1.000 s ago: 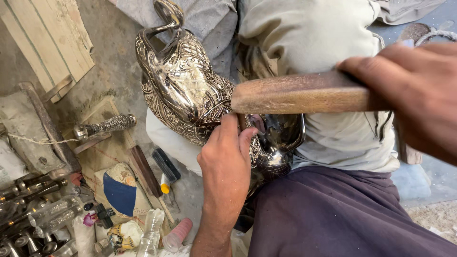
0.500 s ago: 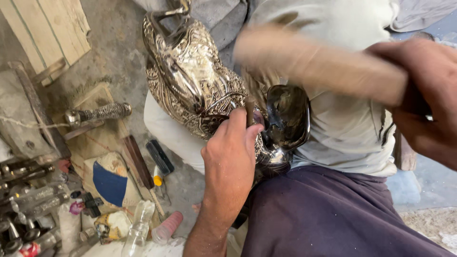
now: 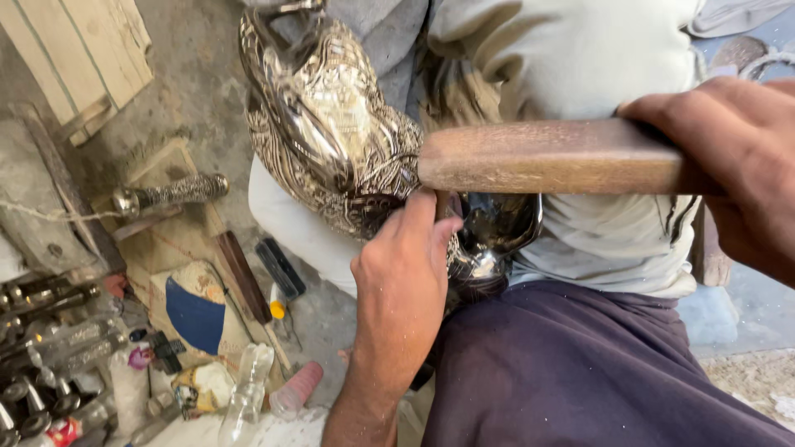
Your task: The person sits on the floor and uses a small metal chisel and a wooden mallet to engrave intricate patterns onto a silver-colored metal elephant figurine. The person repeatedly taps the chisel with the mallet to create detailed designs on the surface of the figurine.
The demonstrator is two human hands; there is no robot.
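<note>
gripping a wooden mallet (image 3: 551, 157) by one end, right hand (image 3: 729, 157) holds it level over the lap, fingers wrapped round the wood. left hand (image 3: 406, 273) is curled & pressed against an embossed silver vessel (image 3: 331, 132) resting on the lap w/ its polished lower part beside the thumb; can't tell if the fingers pinch a tool. small metal piece (image 3: 170, 192) lies on a board (image 3: 178, 240) at left, bottles (image 3: 248, 393) nearby.

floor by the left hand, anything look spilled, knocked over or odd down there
Yes: a clear plastic bottle lies on its side among scattered tools and scraps on the floor, not standing. Nothing looks spilled. The left hand steadies the embossed metal vessel; the right hand grips a wooden mallet.
</note>
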